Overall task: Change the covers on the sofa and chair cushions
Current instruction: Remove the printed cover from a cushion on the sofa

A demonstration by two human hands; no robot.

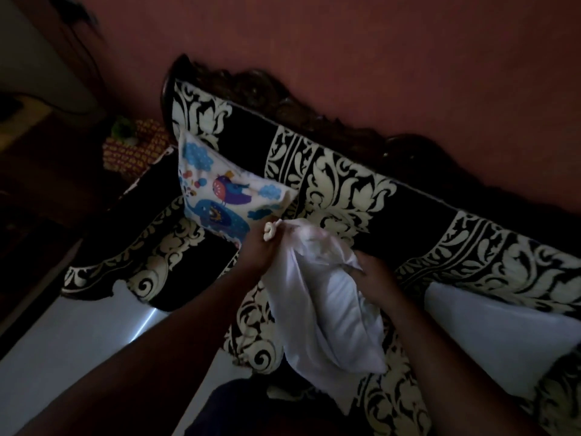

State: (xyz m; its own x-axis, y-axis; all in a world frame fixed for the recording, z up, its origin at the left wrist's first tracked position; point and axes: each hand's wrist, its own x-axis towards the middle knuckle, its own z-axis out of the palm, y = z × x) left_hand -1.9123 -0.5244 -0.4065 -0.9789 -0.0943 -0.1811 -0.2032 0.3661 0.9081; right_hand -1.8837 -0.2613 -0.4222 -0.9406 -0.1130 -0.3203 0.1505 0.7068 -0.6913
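Head view, dim room, camera tilted. Person stands at the sofa (345, 184), draped in black-and-cream scrollwork. Left hand (257, 253) fisted tight round a bunched corner of the white cushion (327, 306), a twist of fabric poking out above the knuckles; probably to anchor that end while the cover is worked. Right hand (374, 275) lies against the cushion's far side, fingers curled into the cloth and gripping it, steadying the bulk over the seat. Bird-print cushion (220, 190) leans upright against the backrest, apparently finished and parked clear. Another plain white cushion (503, 335) lies on the seat at right, likely waiting its turn.
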